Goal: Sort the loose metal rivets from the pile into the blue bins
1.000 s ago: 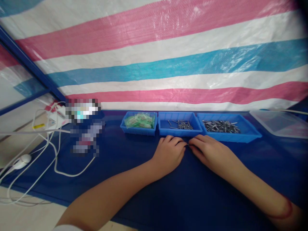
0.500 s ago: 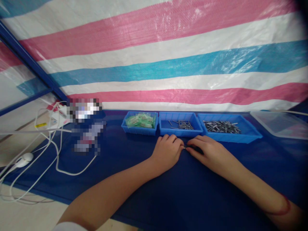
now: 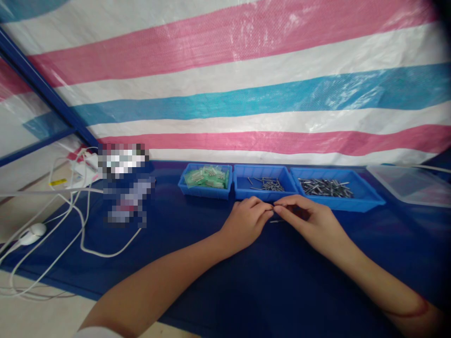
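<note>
My left hand (image 3: 249, 220) and my right hand (image 3: 305, 215) meet fingertip to fingertip just in front of the middle blue bin (image 3: 243, 191). Both are closed in a pinch around something too small and too hidden to name. Under the right fingers a thin, light metal piece (image 3: 276, 221) shows against the dark blue tabletop (image 3: 282, 281). The middle bin contains loose slim metal pins (image 3: 271, 184). A thicker heap of metal pins (image 3: 326, 188) fills part of the right blue bin (image 3: 366, 190).
Green-tinted clear packets (image 3: 207, 176) lie in the left blue bin (image 3: 206, 192). A clear plastic tray (image 3: 405, 185) stands at far right. White cables (image 3: 105, 255) and a white plug-like piece (image 3: 33, 234) spread over the left side. Behind hangs a striped plastic sheet (image 3: 225, 98).
My right hand's fingers have lifted and arched slightly, and both pinches have come closer together. A thin metal piece now shows lower down, beneath the right fingers.
</note>
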### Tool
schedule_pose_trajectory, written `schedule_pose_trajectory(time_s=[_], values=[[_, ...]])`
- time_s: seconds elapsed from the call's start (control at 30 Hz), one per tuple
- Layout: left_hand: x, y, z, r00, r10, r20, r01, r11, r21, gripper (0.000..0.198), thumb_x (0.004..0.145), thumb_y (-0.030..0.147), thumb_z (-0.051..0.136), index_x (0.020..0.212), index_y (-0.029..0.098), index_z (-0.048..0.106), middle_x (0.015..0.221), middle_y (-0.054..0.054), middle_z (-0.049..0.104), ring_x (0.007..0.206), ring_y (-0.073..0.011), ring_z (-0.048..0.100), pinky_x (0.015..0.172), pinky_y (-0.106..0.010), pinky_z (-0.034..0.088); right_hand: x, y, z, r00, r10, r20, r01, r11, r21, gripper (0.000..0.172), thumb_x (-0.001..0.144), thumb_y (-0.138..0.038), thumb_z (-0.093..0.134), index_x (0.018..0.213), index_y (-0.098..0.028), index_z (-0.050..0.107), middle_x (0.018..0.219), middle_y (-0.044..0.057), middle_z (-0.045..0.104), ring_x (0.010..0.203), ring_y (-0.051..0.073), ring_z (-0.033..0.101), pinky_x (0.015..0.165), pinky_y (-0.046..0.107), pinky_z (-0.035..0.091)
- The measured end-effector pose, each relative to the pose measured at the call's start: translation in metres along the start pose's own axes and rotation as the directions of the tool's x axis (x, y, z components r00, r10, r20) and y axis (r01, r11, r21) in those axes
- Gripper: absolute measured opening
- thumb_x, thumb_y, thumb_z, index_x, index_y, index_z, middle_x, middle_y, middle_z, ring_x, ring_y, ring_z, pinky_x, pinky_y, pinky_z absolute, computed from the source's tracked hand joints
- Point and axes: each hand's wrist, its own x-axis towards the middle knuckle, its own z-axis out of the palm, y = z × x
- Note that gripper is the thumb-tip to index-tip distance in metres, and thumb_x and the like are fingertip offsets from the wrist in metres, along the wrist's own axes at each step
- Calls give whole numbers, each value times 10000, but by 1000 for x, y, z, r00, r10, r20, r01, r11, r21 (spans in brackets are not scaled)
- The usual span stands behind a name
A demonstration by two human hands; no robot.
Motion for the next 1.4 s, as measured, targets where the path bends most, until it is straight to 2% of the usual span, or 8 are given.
schedule_pose_trajectory(time_s=[0.13,0.33,0.47,0.67,0.77,0.93,1.13,1.4], values=[[1,-1,-1,1000,-9,-24,7,996,-89,199,956,306,490,1015,185,637,1014,-44,627,966,-172,594,837,-281,441,-1,1,4,998,62,-29,-61,997,56,307,788,-493,645,888,-205,686,842,46,692,743,184,627,636,303,502],[0,-3,-1,1000,14,-18,-16,991,-130,208,948,311,497,1025,176,636,1032,-55,616,981,-176,590,882,-295,454,-4,-9,1,995,-95,8,95,995,-26,211,852,-404,595,923,-221,671,916,51,689,799,182,619,655,307,481],[2,-3,-3,997,-3,-81,-16,971,-240,184,943,301,505,999,179,632,1015,-52,614,990,-164,589,904,-279,460,-2,-10,-2,990,-141,-12,140,988,-70,192,864,-377,578,939,-226,670,932,53,690,806,188,627,665,317,494],[1,0,-4,989,-64,-135,30,970,-241,217,932,327,522,1035,165,623,995,-53,647,976,-175,592,906,-304,457,2,-9,-11,962,-271,20,268,934,-235,177,891,-338,525,902,-236,669,940,53,698,916,220,633,828,379,493],[-2,2,-3,997,-32,-65,26,995,-98,366,902,405,557,1196,188,579,1112,-63,648,1066,-224,554,940,-374,425,7,-8,-29,958,-254,-133,195,918,-345,216,890,-384,515,893,-232,668,922,59,697,877,229,621,815,382,473],[-4,5,-2,997,32,75,-36,998,59,290,880,447,573,1111,301,670,1222,-14,605,1137,-241,500,920,-400,392,18,7,-73,905,-43,-423,-201,834,-514,310,844,-481,529,880,-223,697,731,59,622,706,236,581,607,356,402],[-1,2,-1,995,13,96,-22,995,93,184,919,345,540,982,283,701,1091,7,648,1049,-210,524,880,-366,374,25,33,-99,936,-100,-337,-167,716,-678,262,847,-445,523,810,-234,672,737,85,640,729,253,598,606,358,388],[3,5,-1,997,-48,63,45,998,51,198,954,335,481,956,219,642,994,-11,674,950,-195,572,841,-344,381,27,36,-76,953,-184,-239,-45,698,-715,379,890,-474,471,909,-184,715,935,152,685,927,321,610,810,458,418]])
